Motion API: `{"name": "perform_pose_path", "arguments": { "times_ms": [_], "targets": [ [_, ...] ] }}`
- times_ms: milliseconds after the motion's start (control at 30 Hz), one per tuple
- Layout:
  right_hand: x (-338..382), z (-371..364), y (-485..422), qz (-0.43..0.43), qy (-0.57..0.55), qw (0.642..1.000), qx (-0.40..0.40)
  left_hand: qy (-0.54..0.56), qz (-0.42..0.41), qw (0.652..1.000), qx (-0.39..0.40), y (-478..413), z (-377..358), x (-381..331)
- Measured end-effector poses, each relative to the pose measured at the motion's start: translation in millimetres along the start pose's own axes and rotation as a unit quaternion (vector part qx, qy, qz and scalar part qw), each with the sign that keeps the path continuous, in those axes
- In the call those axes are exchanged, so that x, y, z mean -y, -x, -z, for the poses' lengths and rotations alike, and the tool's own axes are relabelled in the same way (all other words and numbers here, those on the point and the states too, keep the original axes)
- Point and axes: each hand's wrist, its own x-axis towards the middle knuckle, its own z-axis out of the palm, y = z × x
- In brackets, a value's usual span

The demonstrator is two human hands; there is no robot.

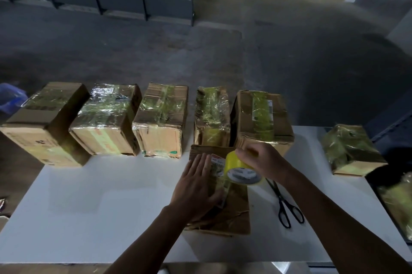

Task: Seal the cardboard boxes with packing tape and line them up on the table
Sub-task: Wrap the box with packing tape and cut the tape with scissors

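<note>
Sealing the box [236, 213] on the table [89, 195]: left hand [198, 182] lies flat on top, likely holding flaps down, so the right hand [260, 162], gripping the tape roll [239, 170], can run tape along the seam

Along the far edge of the table [89, 206], a row of five boxes [160, 120], side by side. Before the fourth and fifth, a sixth box [236, 211], left hand [196, 186] flat on top, tape roll [239, 167] in right hand [265, 162] over its far end. Just right, scissors [280, 201]; farther right, a lone box [350, 151].
</note>
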Motion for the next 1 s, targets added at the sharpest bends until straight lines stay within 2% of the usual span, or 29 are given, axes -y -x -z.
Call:
{"name": "perform_pose_path", "arguments": {
  "times_ms": [167,433,500,600,667,833,1000],
  "targets": [
    [-11,5,1,0.027,0.109,0.993,-0.031,-0.021,0.014,1.0,0.017,-1,8,-6],
    [-14,3,1,0.015,0.137,0.99,-0.035,-0.026,0.003,1.0,0.013,-1,-3,-44],
    [-18,4,3,0.014,0.094,0.995,-0.031,-0.02,0.006,1.0,0.01,-1,-4,-43],
    [-25,10,9,-0.023,-0.029,0.999,-0.011,-0.021,-0.003,1.0,-0.001,-1,-3,-37],
    [-29,10,12,-0.031,-0.057,0.998,-0.02,-0.024,-0.008,1.0,-0.002,-1,-5,-38],
    [-48,13,9,0.062,0.077,0.993,-0.065,-0.063,0.001,0.997,0.035,-4,-8,-33],
    [-77,7,14,0.033,0.176,0.982,-0.059,-0.074,0.008,0.995,0.065,-6,-8,-35]
  ]
}}
